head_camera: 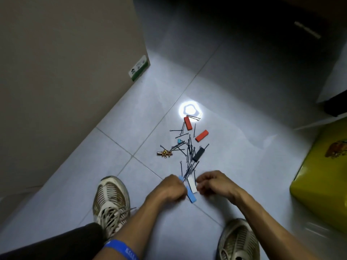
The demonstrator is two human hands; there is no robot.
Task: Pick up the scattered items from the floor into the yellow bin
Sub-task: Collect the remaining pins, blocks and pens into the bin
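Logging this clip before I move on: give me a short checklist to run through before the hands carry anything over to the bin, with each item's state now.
1. Left hand gripping an item: cannot tell; fingers curled at a blue clip.
2. Right hand gripping an item: cannot tell; fingers curled beside the white clip.
3. Yellow bin within view, on the right: ok.
4. Bin opening visible: not ok, cut off by the frame.
5. Floor cleared: not ok; hairpins, red clips, a dark clip and a gold star clip remain.
6. Lighting on the pile: ok.
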